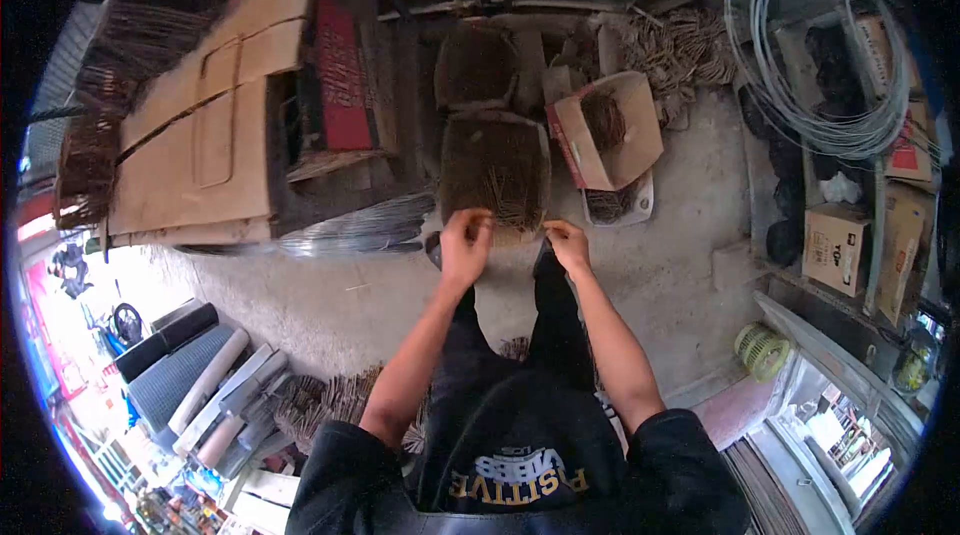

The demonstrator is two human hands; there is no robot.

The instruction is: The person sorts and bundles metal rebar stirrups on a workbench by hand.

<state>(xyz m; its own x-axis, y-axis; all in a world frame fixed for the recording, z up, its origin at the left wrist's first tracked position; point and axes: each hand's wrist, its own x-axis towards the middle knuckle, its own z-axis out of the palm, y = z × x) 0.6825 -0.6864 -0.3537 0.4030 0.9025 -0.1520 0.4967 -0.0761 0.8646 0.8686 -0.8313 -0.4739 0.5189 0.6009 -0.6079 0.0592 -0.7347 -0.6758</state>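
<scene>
A dark, open rectangular container (546, 157) stands in front of my legs. Thin brown rods or wire pieces (512, 197) lie inside, bunched toward its near end. My left hand (465, 247) hovers over the container's near left corner, fingers curled with the thumb against them. At the near right corner is my right hand (568, 245), its thumb and fingertips pinched together right by the rim. What either pinch holds is too small to make out. Directly behind stands a second dark container (477, 63).
An open cardboard box (632, 130) with brown wire sits on a white crate (640, 207) to the right. Large flattened cardboard (200, 135) and shiny long wire (360, 227) lie left. Wire coils (760, 55) hang at the right. Wire bundles (325, 403) lie behind my left side.
</scene>
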